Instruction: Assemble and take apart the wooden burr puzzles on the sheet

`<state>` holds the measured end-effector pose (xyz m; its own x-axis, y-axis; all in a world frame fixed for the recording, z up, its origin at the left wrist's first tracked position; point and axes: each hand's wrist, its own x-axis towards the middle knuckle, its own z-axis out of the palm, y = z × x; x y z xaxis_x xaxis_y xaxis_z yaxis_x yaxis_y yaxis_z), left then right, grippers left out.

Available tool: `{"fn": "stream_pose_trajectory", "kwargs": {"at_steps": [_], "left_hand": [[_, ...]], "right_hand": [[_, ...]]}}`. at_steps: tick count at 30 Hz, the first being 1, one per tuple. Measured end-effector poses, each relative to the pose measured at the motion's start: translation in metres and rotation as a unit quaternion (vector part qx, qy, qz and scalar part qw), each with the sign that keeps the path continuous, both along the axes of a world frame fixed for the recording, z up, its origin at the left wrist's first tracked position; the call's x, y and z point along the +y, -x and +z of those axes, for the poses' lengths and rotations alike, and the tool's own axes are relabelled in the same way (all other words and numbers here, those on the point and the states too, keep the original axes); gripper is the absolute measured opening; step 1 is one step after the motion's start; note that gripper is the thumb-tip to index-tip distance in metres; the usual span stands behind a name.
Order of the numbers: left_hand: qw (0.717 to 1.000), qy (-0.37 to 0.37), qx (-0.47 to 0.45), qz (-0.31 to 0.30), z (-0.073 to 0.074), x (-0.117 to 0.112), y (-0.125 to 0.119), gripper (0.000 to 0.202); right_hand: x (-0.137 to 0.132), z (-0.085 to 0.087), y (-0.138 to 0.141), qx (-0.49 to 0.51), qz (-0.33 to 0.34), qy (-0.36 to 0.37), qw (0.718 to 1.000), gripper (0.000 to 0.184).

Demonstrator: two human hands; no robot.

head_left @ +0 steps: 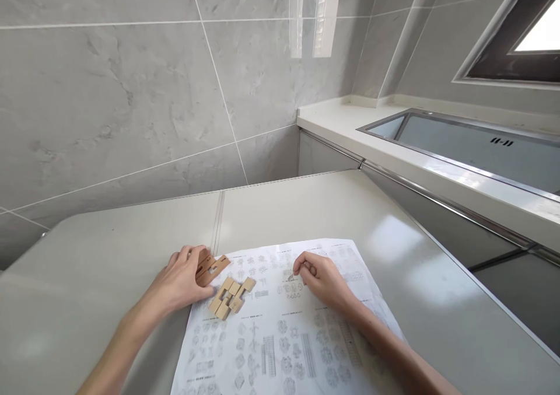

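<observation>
My left hand (184,278) rests at the left edge of a printed sheet of diagrams (284,331), its fingers curled over a notched wooden puzzle piece (214,265). Just right of it, a cluster of several light wooden puzzle pieces (230,297) lies on the sheet. My right hand (321,278) sits on the upper middle of the sheet with its fingers curled and a fingertip pressed on one diagram; nothing shows in it.
The sheet lies on a pale grey tabletop (109,266) with a seam (217,220) running back toward the tiled wall (131,91). To the right stands a white counter (350,121) holding a steel sink (472,144).
</observation>
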<state>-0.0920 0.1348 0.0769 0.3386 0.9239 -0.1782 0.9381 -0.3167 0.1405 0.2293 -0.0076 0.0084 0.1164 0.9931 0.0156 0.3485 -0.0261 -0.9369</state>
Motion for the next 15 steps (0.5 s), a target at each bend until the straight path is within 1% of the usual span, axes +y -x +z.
{"fn": "stream_pose_trajectory", "kwargs": {"at_steps": [2, 6, 11, 15], "left_hand": [[1.0, 0.009, 0.012, 0.008, 0.002, 0.009, -0.001, 0.057], [0.999, 0.007, 0.028, 0.029, -0.002, 0.02, 0.001, 0.061], [0.997, 0.011, 0.051, 0.05, -0.006, 0.02, 0.003, 0.057], [0.997, 0.011, 0.062, 0.052, -0.007, 0.019, 0.005, 0.051]], "right_hand": [[0.0, 0.0, 0.0, -0.001, 0.0, 0.0, 1.0, 0.018], [0.0, 0.001, 0.0, 0.0, 0.002, 0.002, 1.0, 0.018], [0.0, 0.002, 0.0, 0.002, 0.003, 0.005, 1.0, 0.018], [0.0, 0.003, 0.0, 0.002, 0.005, 0.007, 1.0, 0.019]]}}
